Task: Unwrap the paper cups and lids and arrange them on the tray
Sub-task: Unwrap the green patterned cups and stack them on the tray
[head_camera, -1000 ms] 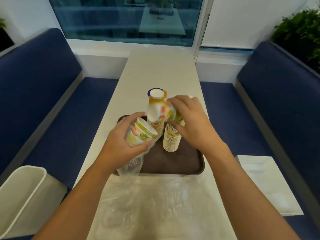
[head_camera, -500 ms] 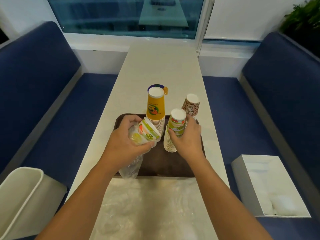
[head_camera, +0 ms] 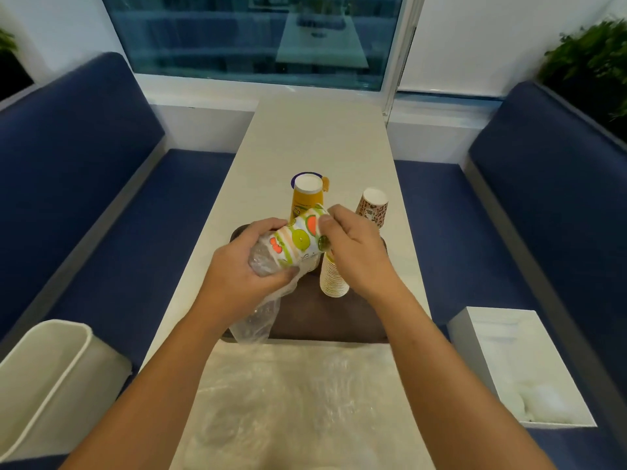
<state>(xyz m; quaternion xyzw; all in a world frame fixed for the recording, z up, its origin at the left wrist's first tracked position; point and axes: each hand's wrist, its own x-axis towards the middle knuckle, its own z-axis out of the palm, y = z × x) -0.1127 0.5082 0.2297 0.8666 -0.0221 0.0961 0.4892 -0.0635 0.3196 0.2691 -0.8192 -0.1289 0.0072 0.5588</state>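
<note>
My left hand [head_camera: 237, 273] grips a stack of fruit-print paper cups [head_camera: 298, 240] through its clear plastic wrap [head_camera: 258, 320], whose loose end hangs down over the brown tray [head_camera: 322, 320]. My right hand [head_camera: 356, 252] pinches the far end of that stack. It lies tilted on its side above the tray. Upside down on the tray stand an orange cup stack [head_camera: 305, 198], a brown patterned stack [head_camera: 371, 206] and a striped stack [head_camera: 334, 279], the last partly hidden by my right hand.
Loose clear plastic sheeting [head_camera: 298, 401] covers the near end of the white table [head_camera: 315, 137]. A white bin [head_camera: 51, 378] stands at the lower left, a white open box [head_camera: 519, 364] on the blue bench at the right. Blue benches flank the table.
My right hand left the striped stack on the tray and moved to the wrapped fruit-print stack. My left hand raised and turned that stack toward the right.
</note>
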